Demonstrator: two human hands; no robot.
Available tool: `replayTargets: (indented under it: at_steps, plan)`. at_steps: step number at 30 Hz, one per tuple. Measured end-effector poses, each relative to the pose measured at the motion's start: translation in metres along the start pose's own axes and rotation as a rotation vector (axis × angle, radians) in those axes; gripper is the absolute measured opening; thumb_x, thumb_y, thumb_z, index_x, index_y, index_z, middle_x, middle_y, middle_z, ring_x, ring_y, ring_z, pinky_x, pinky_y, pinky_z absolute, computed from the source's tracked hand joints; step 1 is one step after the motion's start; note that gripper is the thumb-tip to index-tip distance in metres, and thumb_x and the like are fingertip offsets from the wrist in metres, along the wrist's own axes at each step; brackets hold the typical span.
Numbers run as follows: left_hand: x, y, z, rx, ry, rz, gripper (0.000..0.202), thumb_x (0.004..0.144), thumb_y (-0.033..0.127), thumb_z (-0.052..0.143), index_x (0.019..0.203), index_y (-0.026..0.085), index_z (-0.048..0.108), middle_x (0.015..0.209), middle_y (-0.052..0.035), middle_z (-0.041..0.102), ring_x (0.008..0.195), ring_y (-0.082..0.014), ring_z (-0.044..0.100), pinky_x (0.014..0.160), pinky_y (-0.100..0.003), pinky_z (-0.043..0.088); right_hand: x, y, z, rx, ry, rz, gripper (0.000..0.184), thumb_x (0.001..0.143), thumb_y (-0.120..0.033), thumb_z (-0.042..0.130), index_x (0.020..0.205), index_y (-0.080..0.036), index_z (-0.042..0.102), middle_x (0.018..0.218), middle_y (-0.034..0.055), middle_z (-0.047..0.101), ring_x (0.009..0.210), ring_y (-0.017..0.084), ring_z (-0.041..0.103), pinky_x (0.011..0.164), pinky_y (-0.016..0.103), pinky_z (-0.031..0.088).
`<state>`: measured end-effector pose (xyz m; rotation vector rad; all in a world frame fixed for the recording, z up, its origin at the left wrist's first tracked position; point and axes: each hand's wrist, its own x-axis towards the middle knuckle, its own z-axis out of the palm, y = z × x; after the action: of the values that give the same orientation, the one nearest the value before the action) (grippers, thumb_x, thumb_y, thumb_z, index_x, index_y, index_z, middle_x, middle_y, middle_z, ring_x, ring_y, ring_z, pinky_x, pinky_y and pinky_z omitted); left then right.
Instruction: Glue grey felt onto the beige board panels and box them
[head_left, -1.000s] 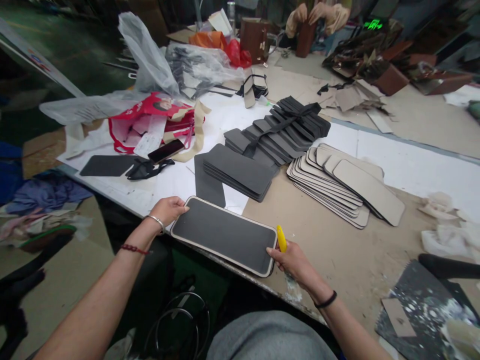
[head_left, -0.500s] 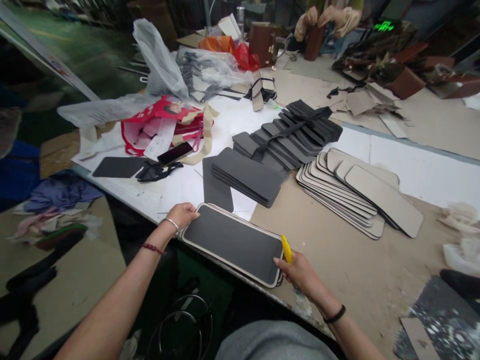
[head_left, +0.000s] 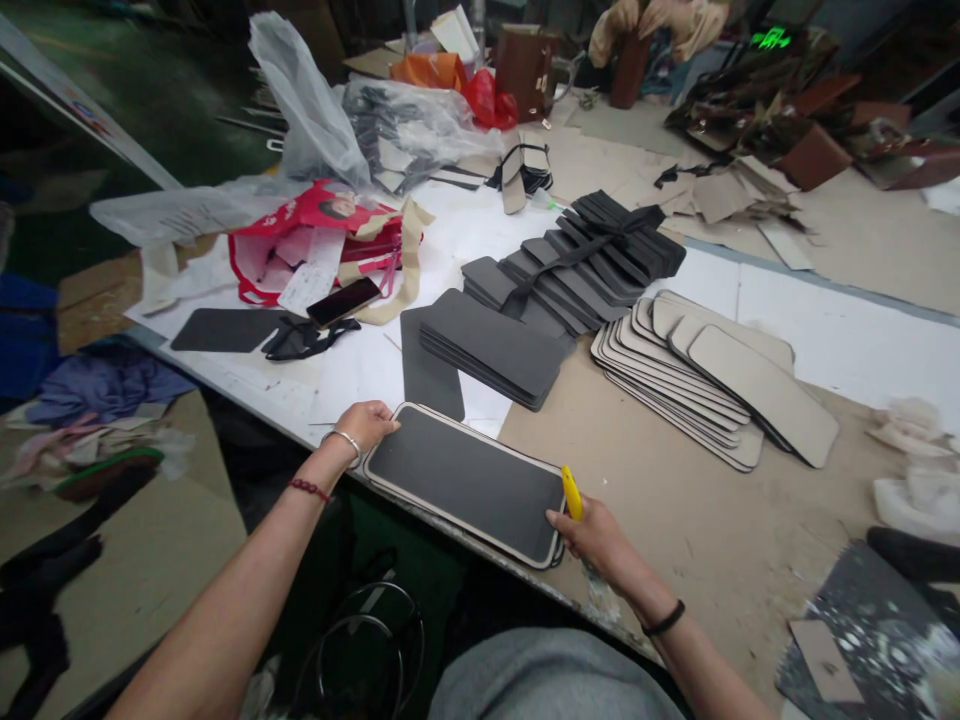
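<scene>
A dark grey rounded panel (head_left: 472, 480) with a beige border lies on a small stack of like pieces at the table's front edge. My left hand (head_left: 369, 428) is closed on its far left corner, thumb on top. At the right end, my right hand (head_left: 600, 540) presses its thumb on the panel's edge, its other fingers curled. A yellow tool (head_left: 571, 493), perhaps a knife handle, sticks up from that hand; its working end is hidden. Beyond the panel rests a pile of plain dark grey panels (head_left: 491, 345).
Fanned beige panels (head_left: 675, 380) lie to the right, with strapped dark pieces (head_left: 570, 270) behind. A red bag (head_left: 300, 245), a phone (head_left: 343, 302) and clear plastic (head_left: 307, 110) occupy the left. Across the table, a co-worker's hands (head_left: 652, 25) hold a brown piece.
The camera view has shifted slightly, moving the background a little up and left. Both hands keep nearly the same hold on the panel, and the yellow tool stays in my right hand.
</scene>
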<state>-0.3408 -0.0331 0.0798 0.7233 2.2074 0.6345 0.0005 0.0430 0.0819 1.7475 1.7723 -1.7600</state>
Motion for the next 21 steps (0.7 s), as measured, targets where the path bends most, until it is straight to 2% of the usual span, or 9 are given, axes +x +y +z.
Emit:
replayTargets:
  at_steps: [3,6,10,13,17,21]
  plan:
    - [0.002,-0.002,0.001,0.028,-0.005,0.002,0.021,0.053,0.028,0.060,0.049,0.019,0.042,0.040,0.0076,0.040,0.042,-0.0088,0.037,0.046,-0.022,0.028,0.000,-0.001,0.000,-0.045,-0.004,0.023,0.014,0.073,-0.024,0.051,0.062,-0.019,0.043,0.042,-0.0060,0.043,0.037,0.007,0.039,0.040,0.019,0.033]
    - [0.003,-0.002,0.002,0.071,0.002,0.001,0.018,0.054,0.030,0.059,0.051,0.019,0.044,0.043,0.0068,0.043,0.045,-0.0096,0.040,0.048,-0.022,0.030,0.002,0.001,-0.003,-0.196,0.000,-0.002,0.009,0.074,-0.025,0.050,0.068,-0.017,0.050,0.045,-0.0054,0.045,0.041,0.009,0.043,0.043,0.019,0.033]
    - [0.002,0.005,-0.001,0.153,0.005,0.012,0.016,0.056,0.031,0.057,0.052,0.019,0.048,0.045,0.0049,0.046,0.048,-0.0117,0.044,0.049,-0.023,0.031,0.001,0.001,-0.008,-0.392,0.030,-0.054,0.012,0.072,-0.028,0.055,0.070,-0.016,0.055,0.056,-0.0007,0.055,0.052,0.011,0.051,0.050,0.021,0.034]
    - [-0.002,0.012,-0.005,0.291,0.009,0.015,0.015,0.058,0.034,0.056,0.058,0.019,0.053,0.052,0.0014,0.054,0.056,-0.0158,0.053,0.054,-0.024,0.036,-0.004,-0.003,-0.018,-0.454,0.101,-0.086,0.016,0.074,-0.031,0.055,0.071,-0.016,0.056,0.067,0.0033,0.061,0.061,0.013,0.054,0.054,0.021,0.035]
    - [-0.003,0.020,-0.009,0.456,0.103,0.043,0.030,0.061,0.042,0.053,0.079,0.018,0.058,0.066,-0.0053,0.063,0.068,-0.0226,0.060,0.062,-0.029,0.041,-0.005,-0.002,-0.049,-0.486,0.237,-0.094,0.024,0.083,-0.033,0.043,0.082,-0.014,0.058,0.073,0.0068,0.063,0.065,0.015,0.056,0.058,0.023,0.034]
    - [-0.007,0.031,-0.004,0.381,0.133,0.122,0.038,0.060,0.051,0.048,0.082,0.021,0.056,0.069,-0.0046,0.064,0.065,-0.0221,0.061,0.061,-0.030,0.043,0.005,0.012,-0.107,-0.553,0.429,-0.048,0.027,0.086,-0.033,0.038,0.088,-0.014,0.058,0.076,0.0091,0.065,0.070,0.016,0.059,0.060,0.024,0.034]
